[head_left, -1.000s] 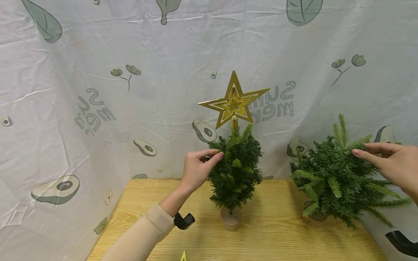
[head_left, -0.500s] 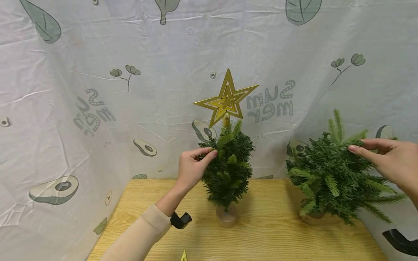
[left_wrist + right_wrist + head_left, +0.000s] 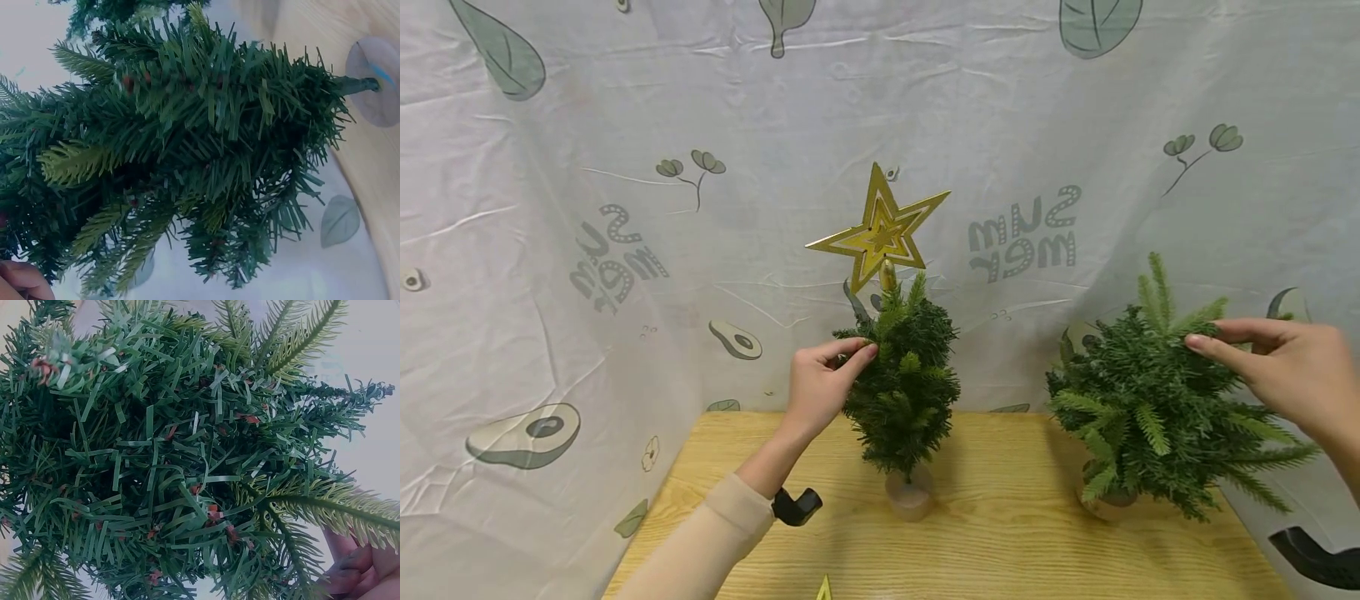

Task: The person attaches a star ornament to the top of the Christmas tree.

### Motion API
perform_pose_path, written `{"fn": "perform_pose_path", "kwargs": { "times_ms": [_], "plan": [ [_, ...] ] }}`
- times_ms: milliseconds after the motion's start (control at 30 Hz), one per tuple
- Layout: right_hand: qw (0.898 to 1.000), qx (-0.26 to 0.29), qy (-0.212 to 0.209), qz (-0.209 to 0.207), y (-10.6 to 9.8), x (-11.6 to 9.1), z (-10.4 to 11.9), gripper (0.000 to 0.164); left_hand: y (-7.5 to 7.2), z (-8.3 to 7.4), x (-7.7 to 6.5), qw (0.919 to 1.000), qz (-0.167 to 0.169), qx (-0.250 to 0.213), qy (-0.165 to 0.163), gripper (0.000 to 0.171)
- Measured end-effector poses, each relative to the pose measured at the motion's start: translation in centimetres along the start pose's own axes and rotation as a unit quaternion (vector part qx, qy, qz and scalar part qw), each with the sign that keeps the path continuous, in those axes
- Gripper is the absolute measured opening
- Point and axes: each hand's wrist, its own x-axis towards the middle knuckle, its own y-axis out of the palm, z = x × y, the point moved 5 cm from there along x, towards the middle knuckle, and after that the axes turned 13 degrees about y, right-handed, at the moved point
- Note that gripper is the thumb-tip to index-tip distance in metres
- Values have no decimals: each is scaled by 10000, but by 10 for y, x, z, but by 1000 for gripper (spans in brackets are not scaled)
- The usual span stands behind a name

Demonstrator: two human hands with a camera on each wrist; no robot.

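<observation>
A narrow artificial Christmas tree point(image 3: 902, 392) stands on a round wooden base point(image 3: 910, 497) on the wood-grained table point(image 3: 1015, 533), near the middle of its far edge. A gold star point(image 3: 882, 237) with nested cut-out outlines sits at its top on a gold socket point(image 3: 887, 275), tilted slightly to the left.

The left hand point(image 3: 820, 390) is at the upper left side of this tree, its thumb and fingers point(image 3: 842, 344) pinching the end of a branch. In the left wrist view, only a bit of that hand shows at the lower left corner, beside the dark needles and light green sprigs.

A wider artificial Christmas tree point(image 3: 1157, 408) stands by the table's far right corner, its splayed branches largely covering its base point(image 3: 1108, 507) and reaching past the right edge. The right hand point(image 3: 1288, 362) is at its upper right side, thumb and forefinger pinching a branch near the top.

A beige sleeve point(image 3: 707, 525) covers the left forearm. Nearer the person, a gold pointed tip point(image 3: 825, 588) shows. Behind the table hangs a pale cloth point(image 3: 775, 100) printed with avocados, leaves and mirrored "summer" lettering.
</observation>
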Motion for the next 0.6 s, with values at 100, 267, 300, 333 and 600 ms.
{"fn": "perform_pose_path", "kwargs": {
  "times_ms": [100, 267, 300, 333, 600],
  "plan": [
    [9999, 32, -100, 60, 0, -1, 5, 58, -7, 2, 0, 10000, -79, 35, -7, 19],
    [9994, 136, -288, 162, 4, -2, 12, 53, -19, 5, -1, 9997, -157, 163, -15, 19],
    [9992, 166, -305, 185, 5, -3, 14, 53, -22, 6, -2, 9997, -153, 184, -3, 19],
    [9993, 161, -294, 184, 6, -3, 15, 53, -25, 6, -2, 9996, -147, 228, 9, 19],
    [9976, 303, -571, 232, 12, -6, 29, 49, -47, 13, -5, 9983, -156, 562, -17, 21]
  ]
}}
